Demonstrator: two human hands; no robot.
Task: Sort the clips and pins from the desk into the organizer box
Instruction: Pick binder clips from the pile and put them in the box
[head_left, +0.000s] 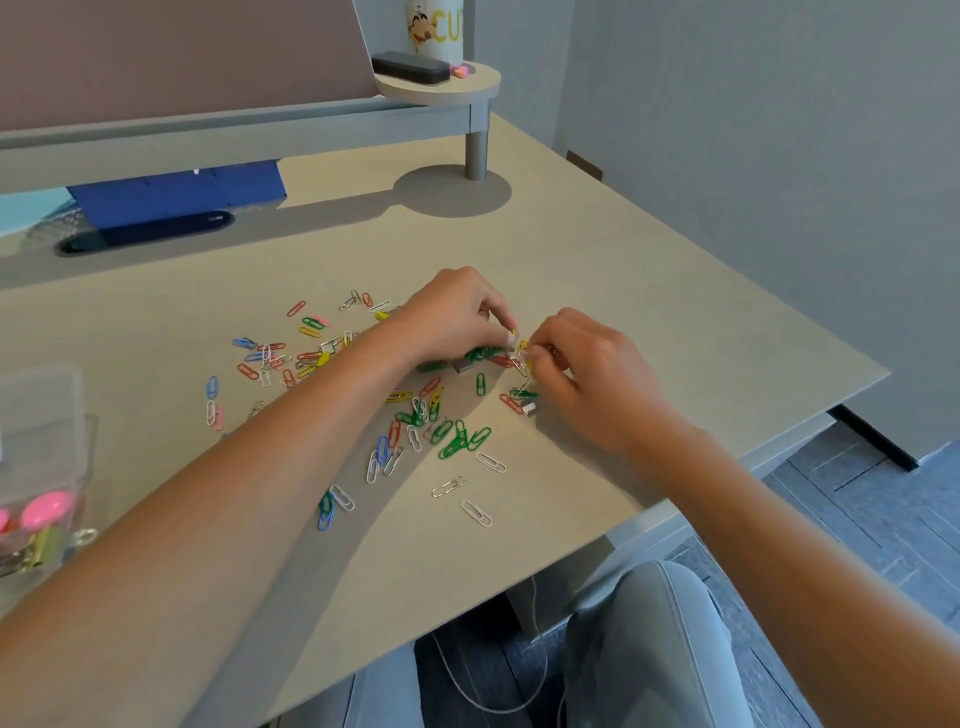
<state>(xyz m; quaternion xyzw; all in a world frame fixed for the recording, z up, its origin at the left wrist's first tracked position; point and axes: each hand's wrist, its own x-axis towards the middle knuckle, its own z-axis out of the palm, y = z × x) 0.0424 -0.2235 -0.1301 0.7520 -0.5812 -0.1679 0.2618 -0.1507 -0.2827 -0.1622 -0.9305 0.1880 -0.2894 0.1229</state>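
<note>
Both forearms reached over the near edge of the desk (649, 291) toward the scattered paper clips (415, 415), spread mid-desk toward its right edge. Left hand (457, 317) and right hand (592, 374) met over a small tangle of clips (519, 353), fingers of each pinching it. Light, springy, slippery wire, the clips likely needed fingertip pinches at the loops. Clear organizer box (47, 447) sat at the left edge.

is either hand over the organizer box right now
No, both the left hand and the right hand are pinching paper clips mid-desk, while the organizer box sits apart at the left edge.
</note>
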